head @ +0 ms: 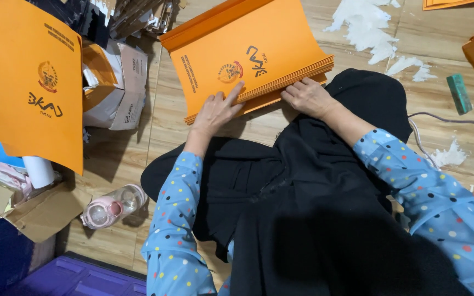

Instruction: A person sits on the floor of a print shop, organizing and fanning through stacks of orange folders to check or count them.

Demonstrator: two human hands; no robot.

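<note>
A thick stack of orange printed folders [237, 49] lies on the wooden floor in front of me. My left hand [218, 109] rests on the top sheet near its lower left corner, index finger stretched out along the front edge. My right hand [308, 96] presses its fingertips against the stack's layered front edge on the right. Both sleeves are blue with coloured dots, and black cloth covers my lap below the hands.
More orange sheets [34, 82] hang at the left over an open cardboard box [122, 87]. A clear bottle with a pink cap [111, 207] lies on the floor. A green block [459, 93], a grey cable [451, 118] and white paste smears [368, 27] sit at the right.
</note>
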